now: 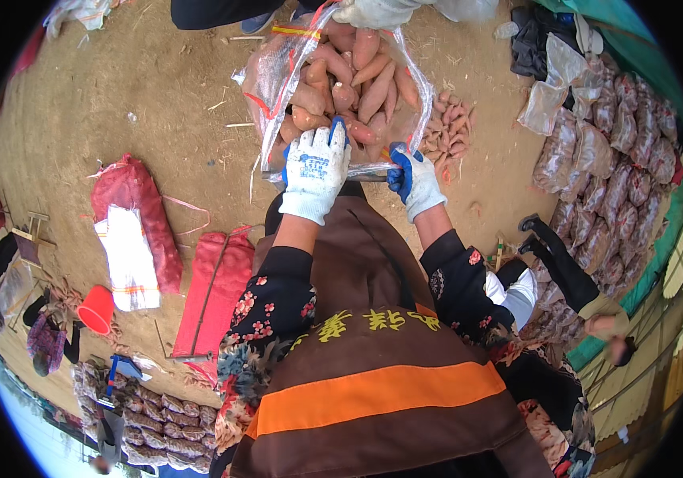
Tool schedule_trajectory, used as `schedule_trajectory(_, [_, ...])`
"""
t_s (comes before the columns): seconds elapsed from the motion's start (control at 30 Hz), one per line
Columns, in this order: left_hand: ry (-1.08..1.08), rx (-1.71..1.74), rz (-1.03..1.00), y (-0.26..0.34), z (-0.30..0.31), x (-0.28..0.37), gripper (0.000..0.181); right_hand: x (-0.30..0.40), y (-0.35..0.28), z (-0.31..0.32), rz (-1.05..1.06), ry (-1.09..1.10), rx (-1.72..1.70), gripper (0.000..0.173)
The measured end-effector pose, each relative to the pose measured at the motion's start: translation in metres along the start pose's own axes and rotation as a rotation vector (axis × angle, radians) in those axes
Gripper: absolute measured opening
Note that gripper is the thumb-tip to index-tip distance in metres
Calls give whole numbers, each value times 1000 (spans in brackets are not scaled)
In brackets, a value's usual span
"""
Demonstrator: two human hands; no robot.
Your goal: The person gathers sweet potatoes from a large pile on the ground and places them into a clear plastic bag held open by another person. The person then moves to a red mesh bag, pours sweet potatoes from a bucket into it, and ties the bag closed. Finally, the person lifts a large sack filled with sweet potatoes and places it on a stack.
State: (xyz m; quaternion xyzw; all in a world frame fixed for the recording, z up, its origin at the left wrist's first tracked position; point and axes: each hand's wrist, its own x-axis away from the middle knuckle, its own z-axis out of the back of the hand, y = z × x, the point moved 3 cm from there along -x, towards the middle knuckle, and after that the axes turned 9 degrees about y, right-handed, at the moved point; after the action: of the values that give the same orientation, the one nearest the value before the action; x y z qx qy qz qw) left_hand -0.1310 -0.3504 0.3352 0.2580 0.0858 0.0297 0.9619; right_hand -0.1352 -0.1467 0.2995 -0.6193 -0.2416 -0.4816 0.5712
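Observation:
A clear mesh-and-plastic bag (269,77) full of sweet potatoes (350,89) stands before me on the dirt floor, its mouth spread wide. My left hand (316,173), in a white knit glove with blue coating, lies back up over the near side of the mouth, its fingertips against the sweet potatoes. Its palm side is hidden. Gloved the same way, my right hand (414,179) has its fingers curled on the bag's near right rim. A metal bar (371,178) runs beneath that rim, between my hands. Another person's gloved hand (374,12) touches the far rim.
Small sweet potatoes (450,128) are heaped right of the bag. To the left lie a filled red mesh sack (129,185), folded white sacks (132,257) and red sacking (207,287) with a metal rod (213,287) across it. Filled bags (610,197) are stacked at right; people work around.

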Motion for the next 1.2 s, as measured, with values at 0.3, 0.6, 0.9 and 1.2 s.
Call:
schedule_trajectory(0.3, [9,-20,-41,5,0,-3,39,-22,-17,-35,147,33,60,15])
schedule_trajectory(0.6, [235,66,21,-11,59,16,42,-7,22,-44,330,136,44,18])
schedule_trajectory(0.9, [-349,210,860,-85,57,34,38,34,6,-73,684,267,488,41])
schedule_trajectory(1.2, [-73,349,895,-90,47,45,30,-14,9,-54,930,370,756,53])
